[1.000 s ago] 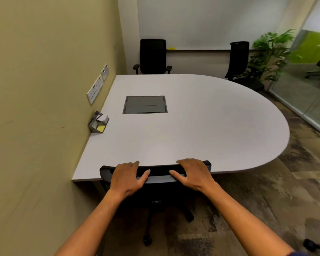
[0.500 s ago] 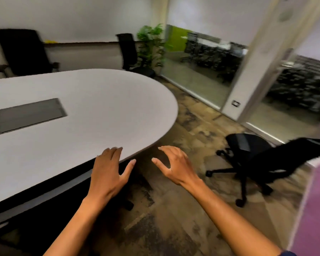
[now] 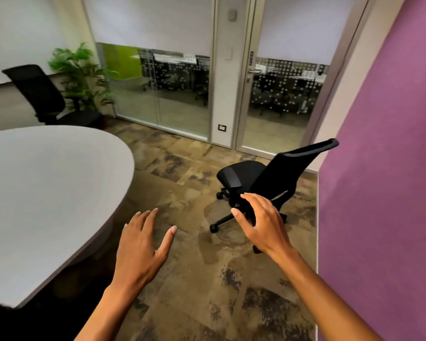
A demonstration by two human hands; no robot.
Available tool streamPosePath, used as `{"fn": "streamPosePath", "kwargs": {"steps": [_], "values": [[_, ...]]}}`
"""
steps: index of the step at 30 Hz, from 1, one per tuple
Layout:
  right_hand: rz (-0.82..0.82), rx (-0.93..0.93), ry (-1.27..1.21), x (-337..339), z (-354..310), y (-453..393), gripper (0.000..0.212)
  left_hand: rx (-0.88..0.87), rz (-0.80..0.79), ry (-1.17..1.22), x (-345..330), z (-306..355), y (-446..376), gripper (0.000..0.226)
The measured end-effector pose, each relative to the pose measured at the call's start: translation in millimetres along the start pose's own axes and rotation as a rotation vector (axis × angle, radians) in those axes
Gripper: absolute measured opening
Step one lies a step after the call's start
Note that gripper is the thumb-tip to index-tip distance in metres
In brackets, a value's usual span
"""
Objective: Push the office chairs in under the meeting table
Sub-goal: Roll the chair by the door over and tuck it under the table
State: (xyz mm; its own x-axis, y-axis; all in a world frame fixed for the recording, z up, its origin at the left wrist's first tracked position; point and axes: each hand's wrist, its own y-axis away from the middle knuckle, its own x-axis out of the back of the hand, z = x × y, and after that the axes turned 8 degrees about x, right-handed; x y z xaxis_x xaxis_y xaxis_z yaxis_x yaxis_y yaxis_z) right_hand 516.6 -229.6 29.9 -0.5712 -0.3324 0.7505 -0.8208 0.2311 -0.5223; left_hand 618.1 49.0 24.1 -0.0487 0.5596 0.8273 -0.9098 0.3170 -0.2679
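Black mesh office chair (image 3: pixel 263 178) stands near the purple wall (image 3: pixel 384 168), well apart from the worktop (image 3: pixel 47 183). Judging it light on castors, the stiff backrest top is the place to push. Left hand (image 3: pixel 140 244) and right hand (image 3: pixel 263 222) hover spread, empty. Two chairs counted, second chair (image 3: pixel 40 94) beyond the worktop.

The near surface (image 3: pixel 47 183) looks matt, smooth grey laminate, the right office chair (image 3: pixel 261 178) matt black plastic and fabric, the floor (image 3: pixel 194 267) mottled brown carpet.
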Motion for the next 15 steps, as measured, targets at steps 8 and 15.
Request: {"fn": "streamPosePath", "kwargs": {"steps": [8, 15], "values": [[0.083, -0.1, -0.003, 74.7, 196.0, -23.8, 0.063, -0.13, -0.083, 0.039, -143.1, 183.8, -64.2, 0.078], [0.147, -0.139, 0.056, 122.3, 291.2, -42.0, 0.063, -0.259, -0.165, 0.101, -217.7, 289.3, -99.4, 0.076]]}}
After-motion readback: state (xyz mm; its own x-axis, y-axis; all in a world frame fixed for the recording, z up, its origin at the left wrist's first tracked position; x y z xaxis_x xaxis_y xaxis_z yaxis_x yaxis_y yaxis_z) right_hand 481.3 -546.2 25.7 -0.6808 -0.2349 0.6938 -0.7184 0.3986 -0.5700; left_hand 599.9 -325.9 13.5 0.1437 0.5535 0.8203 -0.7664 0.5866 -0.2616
